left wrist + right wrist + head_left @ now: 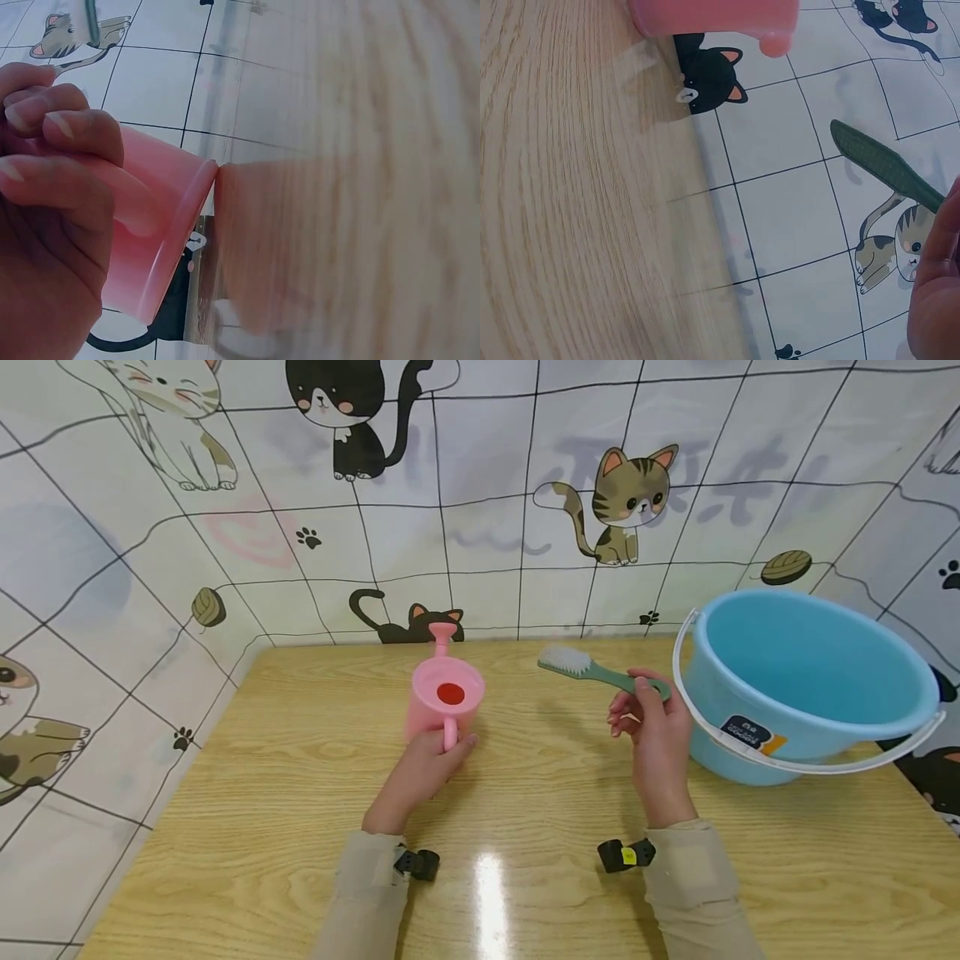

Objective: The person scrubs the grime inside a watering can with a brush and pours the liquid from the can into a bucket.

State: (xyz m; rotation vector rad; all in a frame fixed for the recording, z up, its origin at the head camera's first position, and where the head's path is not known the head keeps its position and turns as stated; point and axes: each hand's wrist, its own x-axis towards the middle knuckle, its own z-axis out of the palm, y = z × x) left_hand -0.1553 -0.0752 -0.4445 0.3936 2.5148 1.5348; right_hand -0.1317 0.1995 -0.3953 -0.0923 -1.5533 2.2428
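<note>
Pink watering can (429,714), seemingly on table (300,777), left grip (429,764) clamped round handle (450,732), right grip (656,735) pinching green brush (603,673)

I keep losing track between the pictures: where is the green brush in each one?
Head: the green brush, right of centre, in the right hand.
Left wrist: the green brush, cut off at the top left.
Right wrist: the green brush, right of centre.
Shared landmark: the pink watering can.

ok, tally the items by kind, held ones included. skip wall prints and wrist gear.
Watering can: 1 (pink, in the left hand)
Brush: 1 (green, in the right hand)
Bucket: 1 (light blue, on the table)
Total: 3
</note>
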